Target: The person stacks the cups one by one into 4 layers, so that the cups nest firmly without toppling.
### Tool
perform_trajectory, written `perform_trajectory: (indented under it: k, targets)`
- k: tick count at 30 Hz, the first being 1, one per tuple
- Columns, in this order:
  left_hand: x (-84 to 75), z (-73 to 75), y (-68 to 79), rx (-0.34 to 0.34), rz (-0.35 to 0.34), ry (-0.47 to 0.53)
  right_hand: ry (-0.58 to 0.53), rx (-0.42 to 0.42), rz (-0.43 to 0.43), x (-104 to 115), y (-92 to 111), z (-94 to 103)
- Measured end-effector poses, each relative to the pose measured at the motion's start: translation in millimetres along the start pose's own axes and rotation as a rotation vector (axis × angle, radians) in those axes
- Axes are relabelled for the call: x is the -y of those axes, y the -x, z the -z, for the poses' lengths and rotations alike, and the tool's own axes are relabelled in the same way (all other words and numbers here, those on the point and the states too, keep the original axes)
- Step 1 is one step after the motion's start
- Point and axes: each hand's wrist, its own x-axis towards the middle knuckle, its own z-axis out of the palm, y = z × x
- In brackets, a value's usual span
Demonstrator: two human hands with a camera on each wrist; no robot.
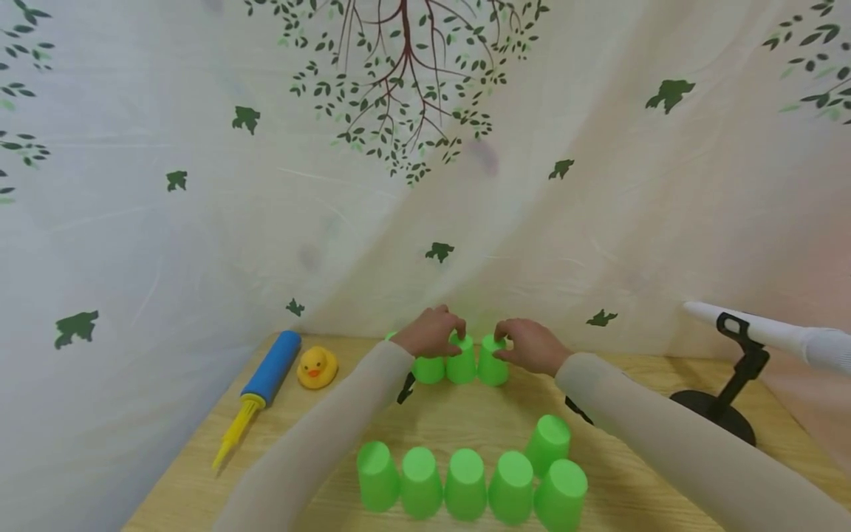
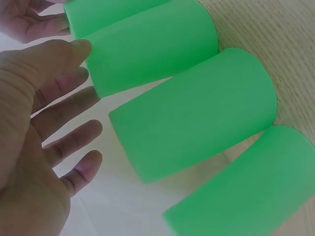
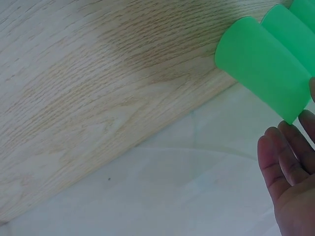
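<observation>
Upside-down green cups stand in a row along the table's far edge, in the head view. My left hand (image 1: 432,332) pinches the narrow top of one green cup (image 2: 157,51) between thumb and fingers; its ring and little fingers are spread free. Beside it, my right hand (image 1: 532,346) holds the top of the row's rightmost cup (image 3: 263,66) with thumb and fingertips. Two more cups of this row, one nearer (image 2: 197,115) and one at the end (image 2: 251,189), stand left of the held ones. In the head view my left hand partly covers them.
Closer to me, several upside-down green cups (image 1: 465,484) form another row, with one cup (image 1: 550,443) behind its right end. At left lie a blue and yellow pump (image 1: 272,369) and a rubber duck (image 1: 317,368). A black stand (image 1: 718,414) holds a white tube (image 1: 778,329) at right.
</observation>
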Motion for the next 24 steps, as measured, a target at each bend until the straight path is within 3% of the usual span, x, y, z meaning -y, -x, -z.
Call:
perform_trajectory:
  k: [6,11,16,24]
  targets:
    - [3.6,17.0,16.3,-0.064,-0.066,-0.019,0.008,-0.038,0.011,2,6,9.2]
    - [4.9,34.1,41.3,-0.131,-0.133,-0.01,0.005,-0.089,0.051,3,19,22.3]
    - [8.7,39.1,76.1,-0.192,-0.193,0.024,0.007,-0.114,0.086,9,38,40.8]
    - [11.9,26.4,145.3,-0.215,-0.218,0.07,0.037,-0.16,0.157,17,90,56.6]
